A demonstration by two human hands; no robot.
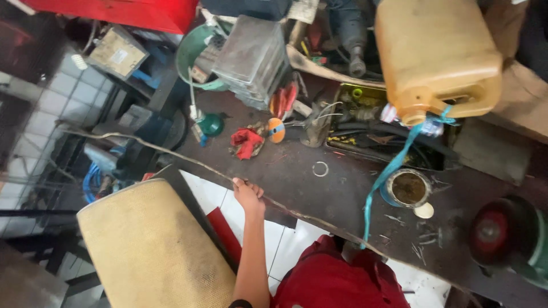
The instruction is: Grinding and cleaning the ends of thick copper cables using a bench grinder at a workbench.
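Workbench edge point(285, 206): my left hand point(248, 194) grips it, fingers curled over; cylindrical filter point(151, 245) just beside; right hand unseen.

One of the hands point(249, 194) reaches forward, fingers curled.

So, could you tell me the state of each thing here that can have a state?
Left hand: gripping the edge of the workbench.
Right hand: not in view.
Yellow jerrycan: lying tipped, spout toward the bench, cap off.
Blue strap: tied at the spout, hanging down.
Small can: open, dark contents.
Red rag: crumpled.
Metal ring: lying flat.
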